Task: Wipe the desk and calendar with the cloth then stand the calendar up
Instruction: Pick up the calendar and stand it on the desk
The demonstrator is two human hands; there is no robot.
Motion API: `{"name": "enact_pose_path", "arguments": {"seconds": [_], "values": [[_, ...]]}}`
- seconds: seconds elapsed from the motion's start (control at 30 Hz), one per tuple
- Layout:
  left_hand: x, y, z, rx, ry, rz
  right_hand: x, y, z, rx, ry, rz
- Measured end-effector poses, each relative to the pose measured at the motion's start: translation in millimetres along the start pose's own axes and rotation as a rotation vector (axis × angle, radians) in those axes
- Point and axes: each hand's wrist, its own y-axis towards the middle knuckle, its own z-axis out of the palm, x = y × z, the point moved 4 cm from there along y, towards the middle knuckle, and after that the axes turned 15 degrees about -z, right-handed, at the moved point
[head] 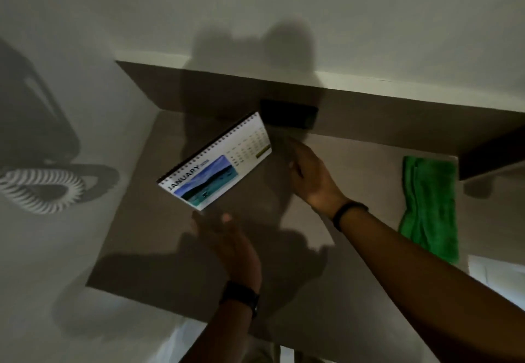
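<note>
Dim room, brown surface point(159, 249) under a wall shelf. Calendar point(216, 161) tilted at centre, spiral edge up. Left hand point(230, 237) props its lower corner; grip unclear in blur. Right hand point(309, 175), fingers spread loose, steadies the far edge, probably to set it standing. Green cloth point(429, 206) lies aside right, likely wiping finished.

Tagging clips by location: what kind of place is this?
Probably a home or small office desk corner, dimly lit. A brown desk sits against a plain wall under a shelf, a spiral desk calendar showing January is being handled, and a coiled cord lies to the left.
</note>
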Motion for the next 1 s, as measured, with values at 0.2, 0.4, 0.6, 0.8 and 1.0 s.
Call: {"name": "enact_pose_path", "arguments": {"seconds": [0.2, 0.4, 0.6, 0.8, 1.0], "values": [[-1.8, 43.6, -36.0, 0.111, -0.066, 0.064, 27.7, 41.5, 30.6, 0.027, 0.089, -0.008], [-14.4, 68.5, -35.4, 0.217, -0.077, 0.001, 31.0, 26.1, 40.0, -0.119, 0.173, 0.0], [-72.4, 149.8, -3.5, 0.336, 0.027, 0.029, 40.2, -7.0, 79.5, -0.404, 0.368, 0.051], [-87.0, 176.5, 7.7, 0.377, 0.125, 0.032, 34.4, -1.5, 96.4, -0.47, 0.436, 0.11], [-82.0, 175.1, 3.4, 0.394, 0.191, 0.047, 33.0, -1.9, 94.1, -0.45, 0.407, 0.107]]}}
